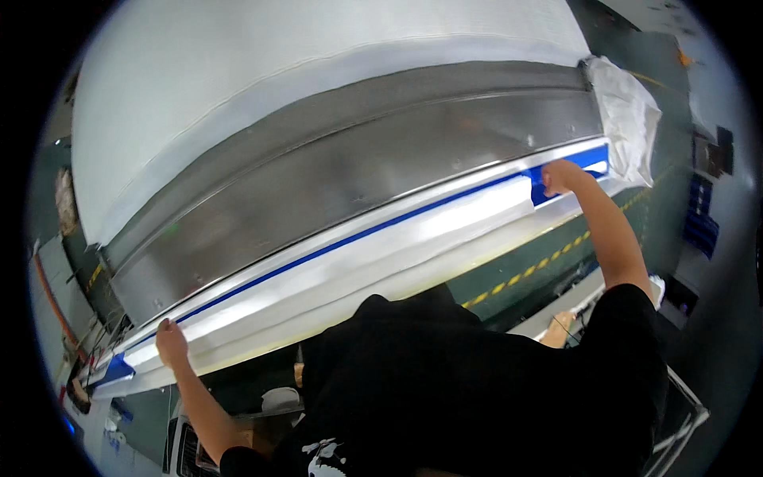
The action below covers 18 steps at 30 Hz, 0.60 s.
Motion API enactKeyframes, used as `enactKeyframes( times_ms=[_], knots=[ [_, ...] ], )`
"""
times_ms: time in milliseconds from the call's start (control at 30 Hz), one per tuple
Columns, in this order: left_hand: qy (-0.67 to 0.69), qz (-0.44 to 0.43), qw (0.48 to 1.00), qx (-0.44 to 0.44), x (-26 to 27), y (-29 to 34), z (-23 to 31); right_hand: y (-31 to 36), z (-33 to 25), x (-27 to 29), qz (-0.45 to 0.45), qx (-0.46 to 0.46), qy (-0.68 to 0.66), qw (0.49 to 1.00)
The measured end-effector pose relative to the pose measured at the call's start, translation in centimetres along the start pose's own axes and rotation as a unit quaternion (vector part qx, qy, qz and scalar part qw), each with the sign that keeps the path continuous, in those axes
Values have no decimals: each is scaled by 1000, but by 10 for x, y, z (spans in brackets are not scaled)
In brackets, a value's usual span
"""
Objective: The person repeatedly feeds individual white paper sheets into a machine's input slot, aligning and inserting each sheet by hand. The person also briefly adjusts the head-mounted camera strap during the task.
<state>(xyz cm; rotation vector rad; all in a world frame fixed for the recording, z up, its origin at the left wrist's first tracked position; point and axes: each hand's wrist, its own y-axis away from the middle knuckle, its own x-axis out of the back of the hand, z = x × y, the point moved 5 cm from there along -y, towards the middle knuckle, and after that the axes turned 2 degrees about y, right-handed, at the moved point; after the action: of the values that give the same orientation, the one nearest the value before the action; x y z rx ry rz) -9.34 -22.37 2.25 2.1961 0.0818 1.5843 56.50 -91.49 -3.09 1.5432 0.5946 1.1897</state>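
A long white sheet lies along the near edge of a grey metal panel. A blue strip shows as a thin line along the sheet's upper edge and widens at the right end. Near the left end, my left hand is closed at the sheet's upper edge, apparently pinching it; its fingertips are partly hidden. My right hand is closed against the wide blue part, just past the sheet's right end, with a blue fold beside its fingers.
Broad white fabric spreads beyond the panel. Crumpled white cloth hangs at its right corner. Yellow-black floor tape runs below on the green floor. A white metal frame stands at lower right, and an orange hose lies far left.
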Motion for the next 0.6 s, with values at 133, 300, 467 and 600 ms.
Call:
enactKeyframes(
  times_ms=[133, 300, 467, 600],
  knots=[
    [131, 42, 990, 36, -2, 38, -3, -13, -5, -13, 4, -53, 8, 999],
    [252, 92, 963, 28, 1, 102, 84, -5, -83, 44, 60, -64, -14, 996],
    [395, 87, 910, -89, 17, 178, 194, 1, -177, 113, 128, 31, -62, 989],
    [431, 112, 872, -203, 31, 224, 249, 11, -251, 149, 154, 126, -105, 974]
  ],
)
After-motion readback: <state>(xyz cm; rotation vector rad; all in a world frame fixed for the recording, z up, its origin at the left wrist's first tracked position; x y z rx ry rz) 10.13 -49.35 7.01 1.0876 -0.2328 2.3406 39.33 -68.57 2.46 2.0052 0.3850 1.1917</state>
